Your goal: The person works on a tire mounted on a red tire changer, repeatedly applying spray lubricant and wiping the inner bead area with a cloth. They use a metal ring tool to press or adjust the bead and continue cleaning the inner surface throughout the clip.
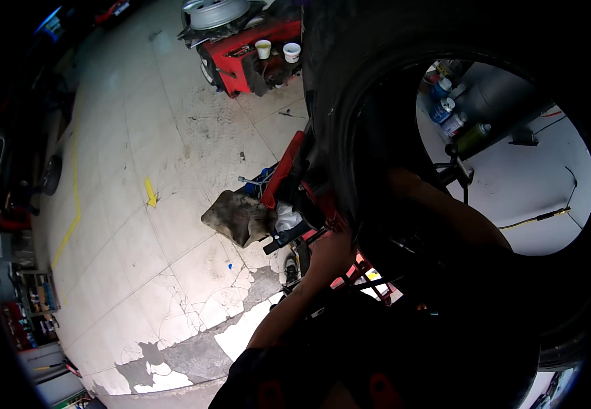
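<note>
A large black tire (339, 102) without a rim fills the right side, close to me, with its round opening facing me. My right hand (404, 183) reaches into that opening against the dark inner side of the tire. Its fingers are lost in shadow. Lower down, my left hand (336, 244) is at the tire's lower left edge, beside red metal machine parts (326, 201). The fingers of this hand are hidden too, so I cannot tell whether it grips the tire or the machine.
A red machine (241, 65) at the far side bears a silver wheel rim (217, 12) and two white tubs (262, 49). A dirty brown mat (237, 217) is left of my left hand. Through the tire show several spray cans (442, 109). A yellow arrow (150, 193) marks the tiled floor.
</note>
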Tool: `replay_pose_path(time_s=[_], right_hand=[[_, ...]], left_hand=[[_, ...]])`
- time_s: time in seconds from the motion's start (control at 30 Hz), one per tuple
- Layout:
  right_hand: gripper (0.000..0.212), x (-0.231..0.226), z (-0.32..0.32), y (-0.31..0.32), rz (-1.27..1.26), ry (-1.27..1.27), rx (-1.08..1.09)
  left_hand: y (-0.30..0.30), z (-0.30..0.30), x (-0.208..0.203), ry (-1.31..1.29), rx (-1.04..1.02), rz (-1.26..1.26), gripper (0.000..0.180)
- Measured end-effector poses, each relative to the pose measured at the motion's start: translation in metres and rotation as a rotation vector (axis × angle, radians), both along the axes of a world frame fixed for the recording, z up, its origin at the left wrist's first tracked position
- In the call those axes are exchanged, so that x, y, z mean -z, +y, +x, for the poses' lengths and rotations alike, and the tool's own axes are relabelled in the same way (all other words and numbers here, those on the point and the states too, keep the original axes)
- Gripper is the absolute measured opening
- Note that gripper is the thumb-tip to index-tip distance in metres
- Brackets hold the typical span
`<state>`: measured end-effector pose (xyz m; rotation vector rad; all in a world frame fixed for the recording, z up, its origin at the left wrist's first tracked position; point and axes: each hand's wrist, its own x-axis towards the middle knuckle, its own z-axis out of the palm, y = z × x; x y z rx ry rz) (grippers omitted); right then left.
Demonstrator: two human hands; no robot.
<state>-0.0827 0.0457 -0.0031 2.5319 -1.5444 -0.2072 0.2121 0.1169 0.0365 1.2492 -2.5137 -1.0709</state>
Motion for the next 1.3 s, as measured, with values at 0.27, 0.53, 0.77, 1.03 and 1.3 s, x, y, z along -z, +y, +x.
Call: replay_pose_path(time_s=[0.27, 0.53, 0.77, 1.03, 1.3], right_hand=[[0.030, -0.062, 0.028, -0.082, 0.281, -0.217, 0.271], [0.046, -0.048, 0.041, -0.009, 0.480, -0.217, 0.388], [0.037, -0.066, 0.032, -0.078, 0.279, -0.228, 0.226], [0.044, -0.059, 0.015, -0.024, 0.583, -0.098, 0.431], [0.041, 0.000, -0.001, -0.082, 0.209, -0.109, 0.361]], left_hand=[[0.004, 0.007, 0.002, 0.009, -0.063, -0.019, 0.030], [0.005, 0.002, 0.003, -0.017, -0.069, -0.021, 0.028], [0.005, 0.005, 0.008, -0.033, -0.086, -0.022, 0.026], [0.003, 0.007, 0.000, 0.041, -0.059, 0.066, 0.029], [0.005, 0.010, 0.005, 0.018, -0.043, 0.039, 0.032]])
